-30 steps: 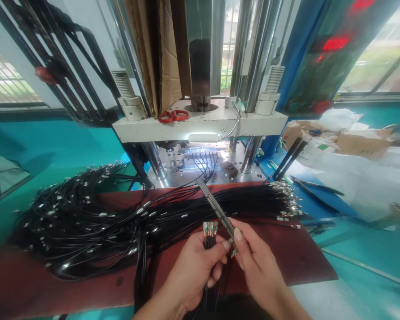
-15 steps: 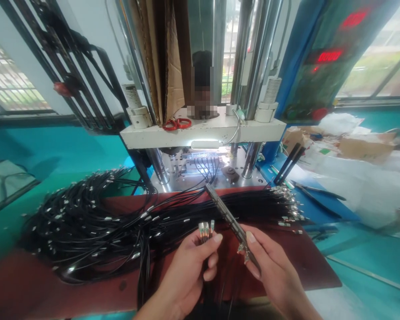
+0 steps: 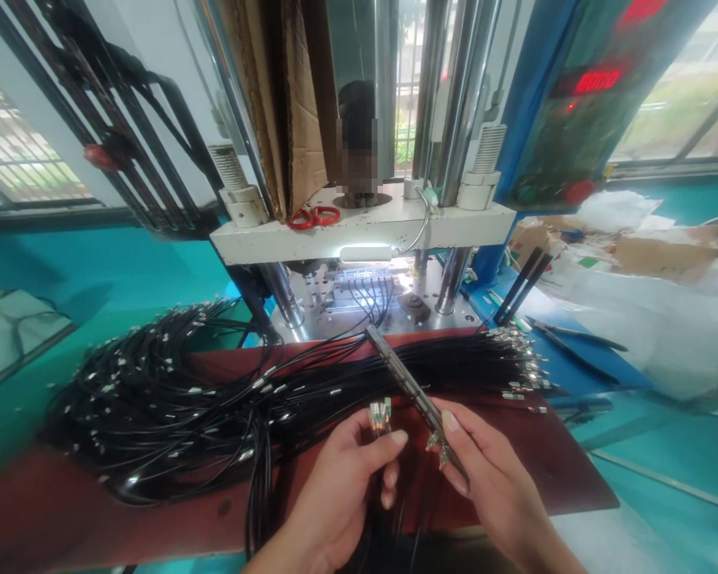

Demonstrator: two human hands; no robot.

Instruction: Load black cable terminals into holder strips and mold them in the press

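My left hand (image 3: pixel 350 470) is closed around several black cables, and their metal connector ends (image 3: pixel 381 412) stick up above the thumb and fingers. In my right hand (image 3: pixel 484 462) is a long, narrow dark metal bar (image 3: pixel 404 375) with slots along it, tilted up to the left. A couple of connectors (image 3: pixel 435 448) sit at the bar's lower end near my thumb. Behind both hands a big bundle of black cables (image 3: pixel 173 399) with connector ends lies across the reddish-brown board (image 3: pixel 544 470). The cable bodies below my left hand are mostly hidden.
Ahead stands a press with a white crossbeam (image 3: pixel 359 231), a lit lower plate (image 3: pixel 416 307) and cables in its mould. Red-handled scissors (image 3: pixel 314 217) rest on the beam. To the right are black tweezers (image 3: pixel 577 339) on a blue surface and plastic bags (image 3: pixel 664 319).
My left hand with the cable ends has shifted slightly right, closer to the bar, and its connectors are bunched tighter. My right hand still holds the bar in nearly the same place.
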